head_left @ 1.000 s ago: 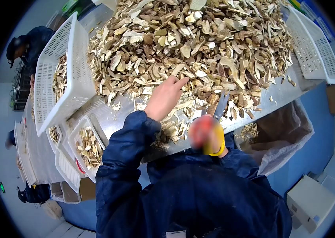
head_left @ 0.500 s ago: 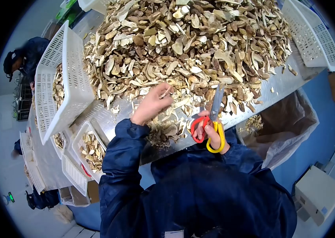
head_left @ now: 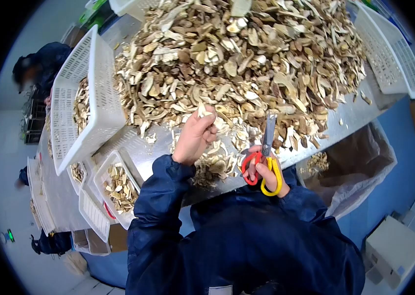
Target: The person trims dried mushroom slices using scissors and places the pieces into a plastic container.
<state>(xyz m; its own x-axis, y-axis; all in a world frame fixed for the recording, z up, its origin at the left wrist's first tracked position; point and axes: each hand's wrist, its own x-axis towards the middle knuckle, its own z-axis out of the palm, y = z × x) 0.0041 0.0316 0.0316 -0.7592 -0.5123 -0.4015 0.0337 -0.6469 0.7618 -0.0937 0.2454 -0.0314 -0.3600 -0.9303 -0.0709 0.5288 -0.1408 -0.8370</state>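
Observation:
My left hand is closed, pinching a pale dried mushroom slice between thumb and fingers at the near edge of a big heap of dried mushroom slices. In my right hand is a pair of scissors with one red and one yellow handle loop. The blades point away from me, towards the heap, and lie together or nearly so. Between my hands and my body, a small pile of darker scraps lies on the metal table.
White perforated baskets stand left and right of the heap. A white tray of mushroom pieces sits at the left. Below the table's right edge is a plastic-lined bin. Another person works at the far left.
My left hand has turned and now shows the pale slice upright at its fingertips. The scissors have shifted slightly with my right hand; their blades look much the same.

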